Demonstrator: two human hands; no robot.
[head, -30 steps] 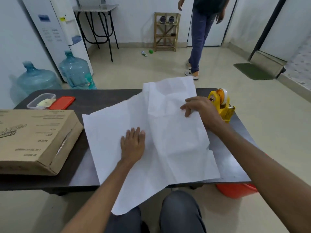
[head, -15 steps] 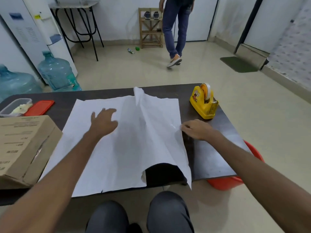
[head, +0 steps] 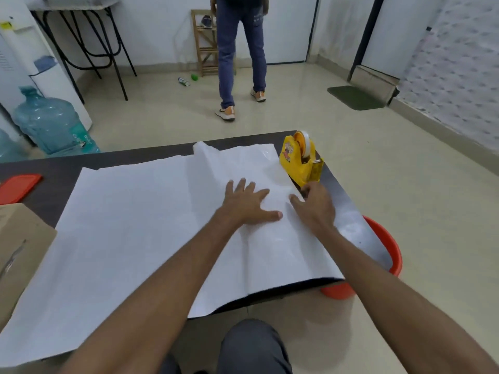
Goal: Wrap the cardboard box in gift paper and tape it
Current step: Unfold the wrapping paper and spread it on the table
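While left hand [head: 247, 202] presses flat with fingers spread on the white paper [head: 129, 225], right hand [head: 314, 205] fingers pinch its edge beside the tape dispenser [head: 298, 160].

Cardboard box [head: 19, 255] cut off at left edge; red lid [head: 19, 186] likewise.

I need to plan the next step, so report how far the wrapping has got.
Done: the white paper is spread over the table. In hand: the left hand presses it flat while the right hand works its right edge beside the tape dispenser. Left: the cardboard box sits unwrapped at the left; no tape is applied.
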